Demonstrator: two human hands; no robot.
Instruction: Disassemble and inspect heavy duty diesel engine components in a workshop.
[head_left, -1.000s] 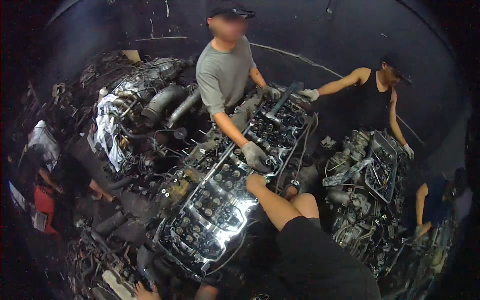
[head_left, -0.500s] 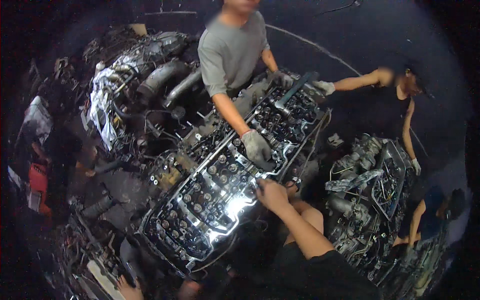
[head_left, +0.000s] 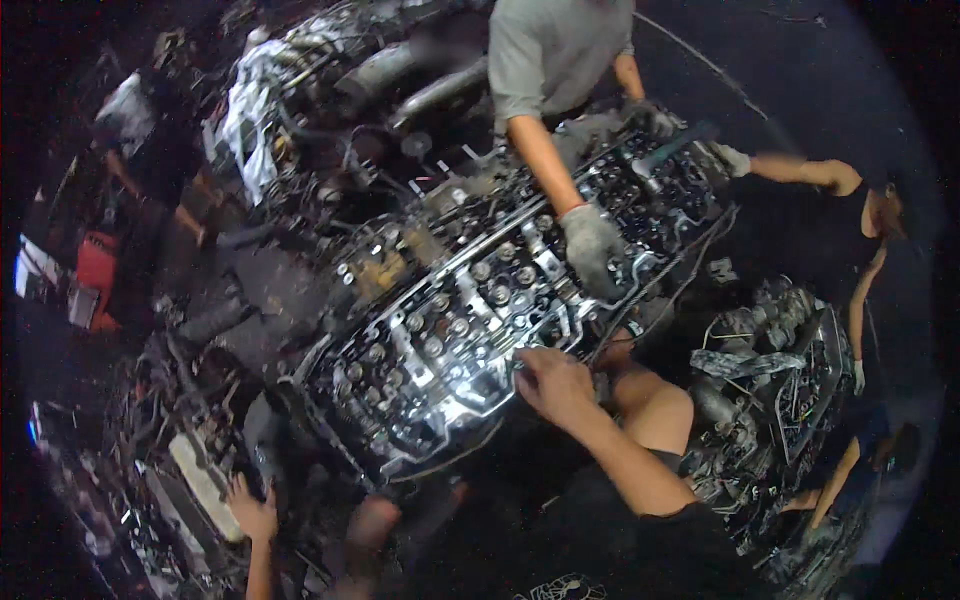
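Note:
A long engine cylinder head (head_left: 408, 362) with rows of valve springs lies at a slant before me. At its near edge my right hand (head_left: 553, 388) is closed, thumb and fingertips pinched together. What they hold, if anything, is too small to make out. A bright glare lies on the metal just left of those fingertips. At the lower left, my left hand (head_left: 252, 508) has its fingers spread beside a long pale block (head_left: 203, 482); whether it touches the block is unclear. A co-worker's gloved hand (head_left: 592, 250) rests on the cylinder head beyond my right hand.
A person in a grey shirt (head_left: 560, 60) stands across the engine. From the right another gloved hand (head_left: 733, 160) reaches to its far end, near a hammer-like tool (head_left: 655, 165). Engine parts (head_left: 745, 375) are piled at right. A red case (head_left: 97, 258) stands far left.
The view has shifted, so the engine appears farther right and higher. My left hand shows more fully, its fingers spread by the pale block. My right hand stays at the engine's edge.

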